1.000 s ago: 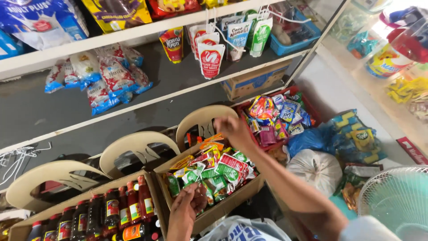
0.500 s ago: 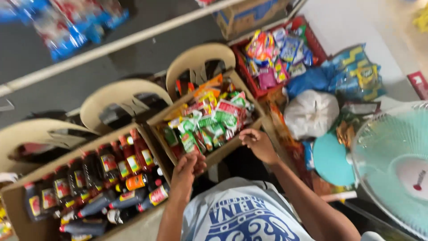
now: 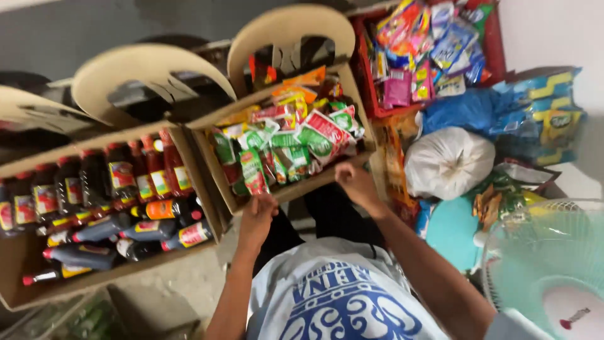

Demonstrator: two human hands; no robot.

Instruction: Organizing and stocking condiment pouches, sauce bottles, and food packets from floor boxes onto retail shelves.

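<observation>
Both hands have come to the near rim of the sachet box since half a second ago; view tipped further down, wall shelves gone from frame.

Left hand (image 3: 257, 217), centre of frame: fingers curled over the front edge of the cardboard box of sachets (image 3: 286, 192), gripping the rim. Fingertips hidden behind the edge.

Right hand (image 3: 355, 181), just right of centre: loosely clenched at the same front edge, near the box's right corner. Cannot tell whether it grips the cardboard or only rests on it; motion blur.

Box sits on a beige plastic chair (image 3: 289, 31), upper centre; seat hidden by the box. Contents: red, green and white sachets (image 3: 296, 141), packed upright, print too blurred to make out.

Left of frame: second cardboard box of dark sauce bottles (image 3: 119, 195), some standing, some lying; its left end cut off.

Upper right: red crate of snack packets (image 3: 428, 50), top cut off. Right centre: white tied plastic bag (image 3: 448, 162). Lower right: pale green fan (image 3: 553, 271), partly out of frame
</observation>
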